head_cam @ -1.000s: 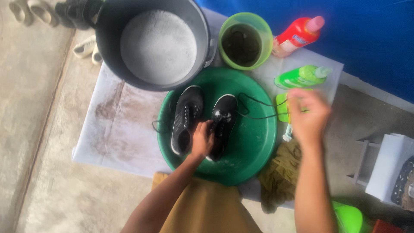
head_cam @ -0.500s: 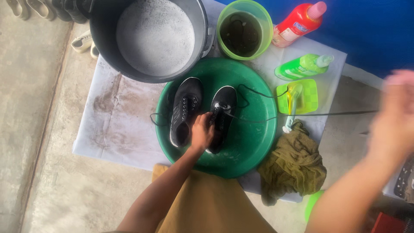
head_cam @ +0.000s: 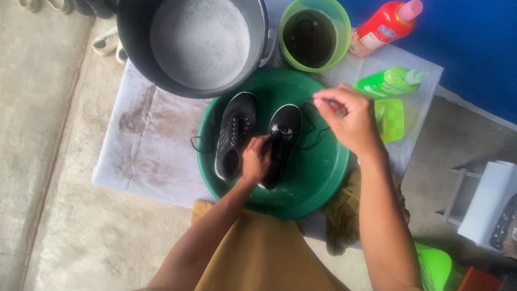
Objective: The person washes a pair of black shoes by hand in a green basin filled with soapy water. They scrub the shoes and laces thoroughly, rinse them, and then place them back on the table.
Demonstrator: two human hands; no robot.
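Observation:
Two black shoes lie side by side in a round green basin [head_cam: 318, 180]. My left hand [head_cam: 256, 158] grips the right shoe [head_cam: 282, 133] over its tongue and lace holes. The left shoe [head_cam: 235, 132] lies untouched beside it, its lace trailing over the basin's rim. My right hand [head_cam: 347, 117] hovers above the basin's right side, fingers pinched on a thin black shoelace [head_cam: 312, 137] that runs back down to the right shoe.
A big grey pot [head_cam: 200, 43] of foamy water and a small green bucket [head_cam: 314, 37] stand behind the basin. A red bottle [head_cam: 383, 27], a green bottle [head_cam: 389, 81] and a green soap dish [head_cam: 390, 118] lie at right. An olive cloth [head_cam: 344, 213] sits near my right forearm.
My right hand swung far out to the right, drawing the lace taut, and has come back over the basin's right side. My left hand stayed on the right shoe.

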